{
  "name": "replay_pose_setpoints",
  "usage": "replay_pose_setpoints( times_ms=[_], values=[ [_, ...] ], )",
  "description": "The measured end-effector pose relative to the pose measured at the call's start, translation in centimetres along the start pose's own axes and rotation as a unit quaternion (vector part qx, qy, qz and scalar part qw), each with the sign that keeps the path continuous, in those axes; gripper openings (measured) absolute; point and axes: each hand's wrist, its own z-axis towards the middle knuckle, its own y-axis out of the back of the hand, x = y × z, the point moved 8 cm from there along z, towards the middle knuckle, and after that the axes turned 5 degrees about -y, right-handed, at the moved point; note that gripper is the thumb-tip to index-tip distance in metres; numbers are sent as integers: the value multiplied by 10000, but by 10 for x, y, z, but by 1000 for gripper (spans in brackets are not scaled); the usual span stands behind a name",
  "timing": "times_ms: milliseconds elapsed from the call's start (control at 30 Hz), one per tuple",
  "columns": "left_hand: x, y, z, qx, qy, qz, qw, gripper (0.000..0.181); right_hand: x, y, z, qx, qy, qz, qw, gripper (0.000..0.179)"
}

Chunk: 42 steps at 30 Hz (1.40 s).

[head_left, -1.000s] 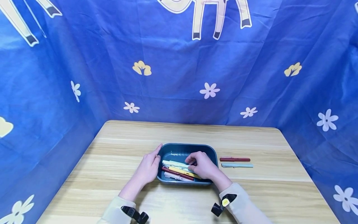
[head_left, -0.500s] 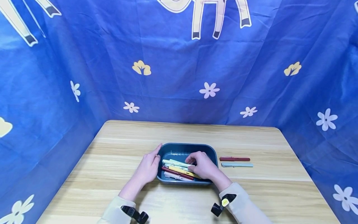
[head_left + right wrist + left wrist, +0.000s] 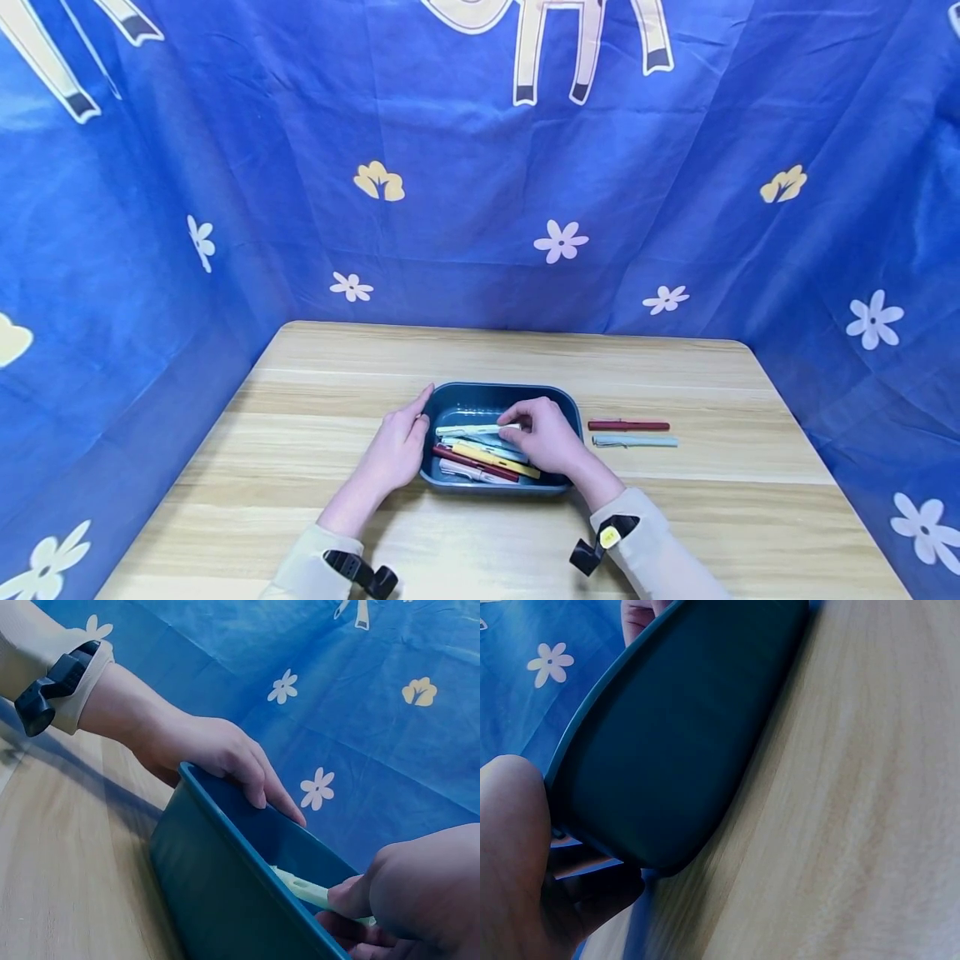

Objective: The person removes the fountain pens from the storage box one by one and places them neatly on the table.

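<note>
My left hand (image 3: 397, 448) holds the left end of a dark teal plastic bin (image 3: 498, 490), its thumb over the rim and its fingers along the outer wall. Inside the bin, my right hand (image 3: 553, 437) pinches a pale green pen (image 3: 304, 889) between thumb and fingers, lifted over the others. Below it lie light blue pens (image 3: 510, 453), a yellow pen (image 3: 491, 459), a dark red pen (image 3: 468, 464) and a pale lilac pen (image 3: 465, 471). In the left wrist view the bin's outer wall hides its contents.
On the wooden table (image 3: 337, 358), right of the bin, a dark red pen (image 3: 630, 426) and a light blue pen (image 3: 637, 441) lie side by side. A blue patterned cloth (image 3: 465, 250) hangs behind the table and along its sides.
The pale green pen has come up from the pile in my right hand and now lies more level, uncovering a light blue pen. My left hand has stayed on the bin.
</note>
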Motion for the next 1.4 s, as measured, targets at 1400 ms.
replay_pose_setpoints(
  times_ms=[1400],
  values=[
    [1,0,0,-8,-15,30,10000,50,3,21,-2,-134,-98,2284,9734,17]
  ],
)
